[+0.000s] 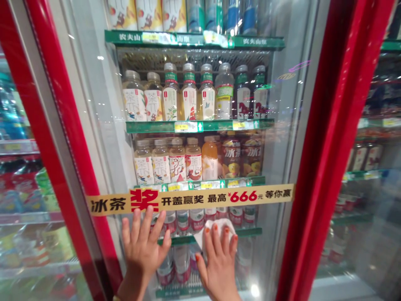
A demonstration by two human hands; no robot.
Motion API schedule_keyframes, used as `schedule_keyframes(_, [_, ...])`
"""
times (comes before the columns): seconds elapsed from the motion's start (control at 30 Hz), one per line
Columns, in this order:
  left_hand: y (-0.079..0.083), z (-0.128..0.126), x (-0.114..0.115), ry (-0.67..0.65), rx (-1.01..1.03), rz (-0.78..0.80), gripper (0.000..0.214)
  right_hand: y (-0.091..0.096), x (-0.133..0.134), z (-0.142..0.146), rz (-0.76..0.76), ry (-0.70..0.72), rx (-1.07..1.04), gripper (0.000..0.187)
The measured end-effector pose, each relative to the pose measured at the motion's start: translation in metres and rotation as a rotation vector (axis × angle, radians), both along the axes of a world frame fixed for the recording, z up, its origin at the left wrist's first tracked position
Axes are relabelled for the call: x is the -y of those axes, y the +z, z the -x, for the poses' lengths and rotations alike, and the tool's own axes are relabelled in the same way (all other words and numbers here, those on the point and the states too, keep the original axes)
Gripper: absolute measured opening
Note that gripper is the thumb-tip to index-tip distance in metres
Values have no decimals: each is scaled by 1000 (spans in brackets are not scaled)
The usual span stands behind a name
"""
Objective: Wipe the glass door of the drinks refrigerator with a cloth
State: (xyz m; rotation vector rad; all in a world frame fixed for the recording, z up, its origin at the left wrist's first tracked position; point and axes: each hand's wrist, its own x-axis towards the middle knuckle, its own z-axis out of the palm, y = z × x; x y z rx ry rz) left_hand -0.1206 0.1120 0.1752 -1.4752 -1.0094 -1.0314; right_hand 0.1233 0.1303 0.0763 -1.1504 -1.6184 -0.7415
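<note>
The glass door (278, 159) of a drinks fridge stands in front of me. My left hand (145, 242) lies spread against the glass, its fingertips at the lower edge of a yellow sticker strip (184, 200) with black and red characters. Nothing is in that hand. Lower right of it, my right hand (219, 259) presses a white tissue (202, 241) flat on the glass under its outstretched fingers. Part of the tissue shows above and to the left of those fingers.
Red door frames (332, 150) run down both sides. Behind the glass, green-edged shelves (216, 125) carry rows of bottled drinks (189, 94). More shelved drinks (21, 184) appear blurred at left, and others (366, 156) at right.
</note>
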Motion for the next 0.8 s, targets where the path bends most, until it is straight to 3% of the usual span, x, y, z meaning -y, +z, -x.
schedule_keyframes(0.07, [-2, -3, 3, -11, 15, 11, 92, -14, 2, -11, -9, 10, 82, 80])
schedule_keyframes(0.13, [-6, -12, 6, -48, 51, 37, 91, -17, -5, -44, 23, -62, -99, 80])
schedule_keyframes(0.23, [-15, -31, 9, -121, 97, 104, 88, -1, -18, -85, 72, -156, -529, 75])
schedule_keyframes(0.3, [-19, -43, 8, -133, 110, 116, 85, 12, -21, -80, 78, -169, -634, 74])
schedule_keyframes(0.37, [-20, -49, 7, -122, 111, 97, 84, 16, -16, -50, 65, -146, -511, 77])
schedule_keyframes(0.47, [-18, -49, 6, -113, 96, 84, 83, 2, -2, -10, -3, -31, -58, 83])
schedule_keyframes(0.53, [-18, -47, 6, -109, 82, 83, 84, -10, 2, -14, -47, 13, 138, 84])
schedule_keyframes(0.57, [-18, -46, 6, -105, 77, 81, 85, -13, 1, -26, -48, -1, 129, 84])
schedule_keyframes(0.7, [-22, -47, 4, -97, 92, 72, 86, 1, -15, -81, 54, -142, -438, 75])
schedule_keyframes(0.77, [-23, -47, 3, -97, 111, 71, 86, 15, -19, -79, 68, -155, -625, 73])
schedule_keyframes(0.8, [-23, -47, 3, -97, 116, 72, 86, 19, -18, -69, 68, -143, -620, 74])
